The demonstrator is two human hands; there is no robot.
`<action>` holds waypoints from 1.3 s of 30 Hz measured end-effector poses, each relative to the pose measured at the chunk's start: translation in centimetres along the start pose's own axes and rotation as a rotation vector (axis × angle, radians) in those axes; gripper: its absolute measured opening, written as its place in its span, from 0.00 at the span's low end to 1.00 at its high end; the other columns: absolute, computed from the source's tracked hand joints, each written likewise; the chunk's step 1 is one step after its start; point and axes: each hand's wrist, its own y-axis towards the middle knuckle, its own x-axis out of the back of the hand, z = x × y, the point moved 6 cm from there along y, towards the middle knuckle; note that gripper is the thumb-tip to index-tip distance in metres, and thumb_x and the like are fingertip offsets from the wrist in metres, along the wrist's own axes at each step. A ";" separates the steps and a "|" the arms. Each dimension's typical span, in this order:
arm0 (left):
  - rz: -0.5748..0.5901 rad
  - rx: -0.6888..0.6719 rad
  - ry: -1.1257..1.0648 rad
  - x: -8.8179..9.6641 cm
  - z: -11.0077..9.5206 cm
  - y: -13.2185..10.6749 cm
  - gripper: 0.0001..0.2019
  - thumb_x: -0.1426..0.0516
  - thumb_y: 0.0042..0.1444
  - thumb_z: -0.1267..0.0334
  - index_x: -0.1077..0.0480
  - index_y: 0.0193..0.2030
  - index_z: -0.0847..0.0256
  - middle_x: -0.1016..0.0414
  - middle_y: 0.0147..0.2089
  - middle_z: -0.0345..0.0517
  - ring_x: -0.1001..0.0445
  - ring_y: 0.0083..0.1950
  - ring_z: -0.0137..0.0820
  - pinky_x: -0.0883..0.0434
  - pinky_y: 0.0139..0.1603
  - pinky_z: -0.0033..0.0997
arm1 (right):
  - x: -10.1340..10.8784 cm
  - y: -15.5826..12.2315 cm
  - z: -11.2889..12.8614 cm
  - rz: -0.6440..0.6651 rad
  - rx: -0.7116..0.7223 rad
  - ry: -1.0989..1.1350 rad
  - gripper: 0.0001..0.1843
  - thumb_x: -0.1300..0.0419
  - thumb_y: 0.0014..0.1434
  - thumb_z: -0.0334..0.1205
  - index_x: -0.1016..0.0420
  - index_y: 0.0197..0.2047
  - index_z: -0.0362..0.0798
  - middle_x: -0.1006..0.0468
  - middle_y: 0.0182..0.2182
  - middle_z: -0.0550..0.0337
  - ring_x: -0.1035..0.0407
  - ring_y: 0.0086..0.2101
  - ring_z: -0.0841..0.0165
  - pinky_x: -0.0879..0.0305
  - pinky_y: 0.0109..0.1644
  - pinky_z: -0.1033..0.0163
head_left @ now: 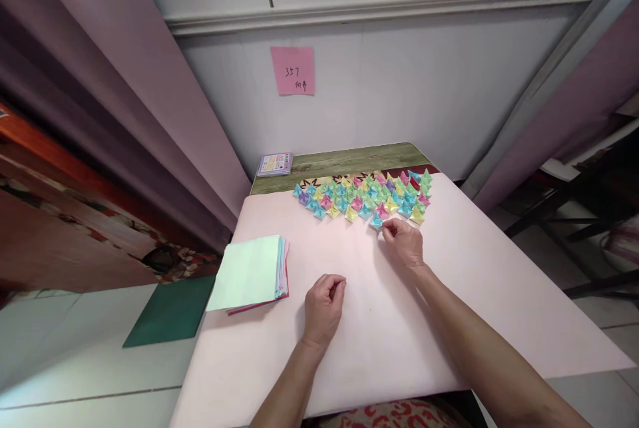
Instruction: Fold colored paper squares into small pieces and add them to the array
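A pale pink sheet (449, 295) covers the table. Along its far edge lie several small folded paper shapes (364, 196) in blue, green, pink and yellow, packed in rows. My right hand (404, 241) reaches to the near edge of that cluster, its fingers pinched on a blue folded paper piece (376, 221). My left hand (324, 305) rests on the sheet nearer to me, curled into a loose fist with nothing visible in it. A stack of coloured paper squares (249, 273), pale green on top, lies to the left of that hand.
A small pack of paper (275, 164) sits on the bare wood (349, 158) at the far left of the table. A pink note (293, 70) is stuck on the wall. A dark green sheet (172, 311) lies on the floor left of the table. Curtains hang on both sides.
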 end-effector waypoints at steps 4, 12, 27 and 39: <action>-0.002 -0.005 0.005 0.1 -0.1 0.0 0.07 0.47 0.61 0.64 0.27 0.35 0.58 0.26 0.32 0.41 0.28 0.33 0.29 0.33 0.35 0.28 | -0.6 0.3 0.2 0.020 0.001 0.004 0.10 0.45 0.51 0.40 0.21 0.30 0.51 0.19 0.27 0.62 0.28 0.27 0.67 0.37 0.34 0.64; -0.001 -0.011 0.015 0.0 -0.1 0.0 0.07 0.47 0.61 0.64 0.27 0.35 0.58 0.26 0.32 0.41 0.28 0.32 0.29 0.33 0.34 0.28 | 0.3 0.7 -0.4 -0.013 0.010 -0.024 0.10 0.45 0.51 0.40 0.21 0.29 0.52 0.21 0.23 0.62 0.29 0.27 0.65 0.37 0.35 0.63; 0.002 -0.004 0.013 0.0 -0.2 0.1 0.08 0.47 0.61 0.64 0.28 0.34 0.57 0.26 0.31 0.41 0.28 0.32 0.30 0.33 0.34 0.28 | 3.0 -0.4 -1.0 -0.047 0.044 -0.053 0.09 0.44 0.50 0.39 0.23 0.30 0.51 0.21 0.25 0.62 0.29 0.27 0.66 0.39 0.34 0.64; -0.005 -0.008 0.019 0.1 -0.3 0.0 0.07 0.47 0.61 0.65 0.27 0.34 0.58 0.26 0.31 0.41 0.29 0.32 0.29 0.33 0.34 0.27 | 2.6 2.2 -3.5 0.093 -0.130 -0.027 0.10 0.44 0.48 0.39 0.21 0.27 0.51 0.20 0.23 0.63 0.28 0.25 0.66 0.39 0.30 0.64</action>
